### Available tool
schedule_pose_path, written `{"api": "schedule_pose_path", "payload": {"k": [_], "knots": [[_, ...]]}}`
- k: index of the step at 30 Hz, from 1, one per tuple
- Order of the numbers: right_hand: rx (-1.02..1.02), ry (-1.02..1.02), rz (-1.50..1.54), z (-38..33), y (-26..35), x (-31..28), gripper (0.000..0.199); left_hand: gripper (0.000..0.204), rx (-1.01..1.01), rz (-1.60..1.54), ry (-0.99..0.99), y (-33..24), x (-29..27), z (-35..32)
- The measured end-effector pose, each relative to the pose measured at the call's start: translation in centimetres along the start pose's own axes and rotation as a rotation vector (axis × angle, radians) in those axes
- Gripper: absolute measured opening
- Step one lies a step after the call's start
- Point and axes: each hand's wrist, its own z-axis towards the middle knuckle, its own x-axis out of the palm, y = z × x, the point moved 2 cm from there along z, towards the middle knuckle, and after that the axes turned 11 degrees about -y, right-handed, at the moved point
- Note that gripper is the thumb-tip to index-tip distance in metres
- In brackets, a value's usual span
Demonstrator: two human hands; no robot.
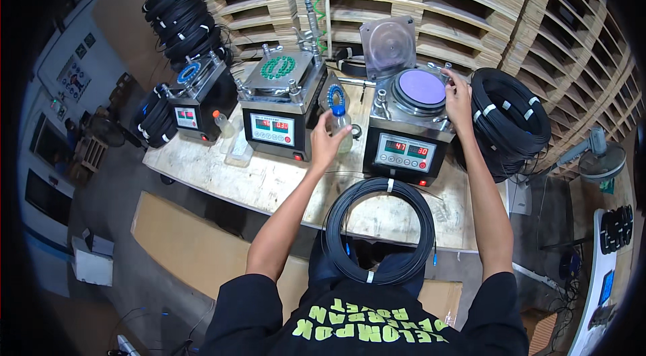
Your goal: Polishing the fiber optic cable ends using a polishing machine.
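Left hand point(328, 139) closed round a clear squeeze bottle point(345, 140) with a blue cap point(338, 110), upright, between the middle polishing machine point(272, 127) and the right polishing machine point(377, 114); right hand point(459, 101) at the right machine's rear-right corner post point(447, 68), fingers bent, can't tell if they grip it; purple disc point(422, 87) sits on top of that machine, clear cover plate point(390, 46) tilted up behind; green ring fixture point(277, 67) on the middle machine; both machines on the wooden surface point(269, 184); tied black cable coil point(426, 221) spans surface edge and lap.
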Motion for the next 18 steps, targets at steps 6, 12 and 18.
{"api": "schedule_pose_path", "payload": {"k": [6, 12, 18], "knots": [[0.124, 0.068, 0.205, -0.1, -0.1, 0.1, 0.039, 0.063, 0.044, 0.138, 0.002, 3.9, -0.2, -3.4], [0.137, -0.011, 0.292, -0.3, 0.3, -0.2, 0.04, 0.069, -0.01, 0.008, 0.049, 1.7, 0.0, -2.8], [0.142, -0.069, 0.238, -0.3, 0.0, -0.8, 0.037, 0.043, 0.028, -0.253, 0.055, -3.7, 4.4, 6.5]]}}
